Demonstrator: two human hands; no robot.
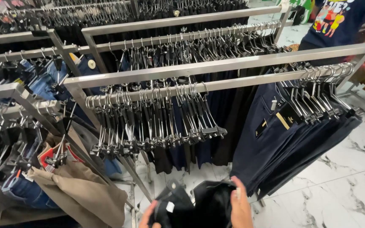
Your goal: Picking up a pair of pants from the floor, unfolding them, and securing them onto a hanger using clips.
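Hands grip a black garment (199,207) low before the rack (216,84), left hand (148,217) pinching its clip hanger, right hand (241,207) clasping the cloth, seemingly mid-handling, so hooking it on calls for a lift.

left hand (148,217): mostly cut off by the bottom edge
black folded fabric garment (199,207): lower part out of frame
person in dark printed T-shirt (343,21): cut off by the top edge

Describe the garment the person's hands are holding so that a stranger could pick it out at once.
Start at the long steel clothes rail crossing the middle, then drop to the bottom edge. There both hands, left and right, grip a black garment. Unlike the navy trousers nearby, it hangs from no rail.
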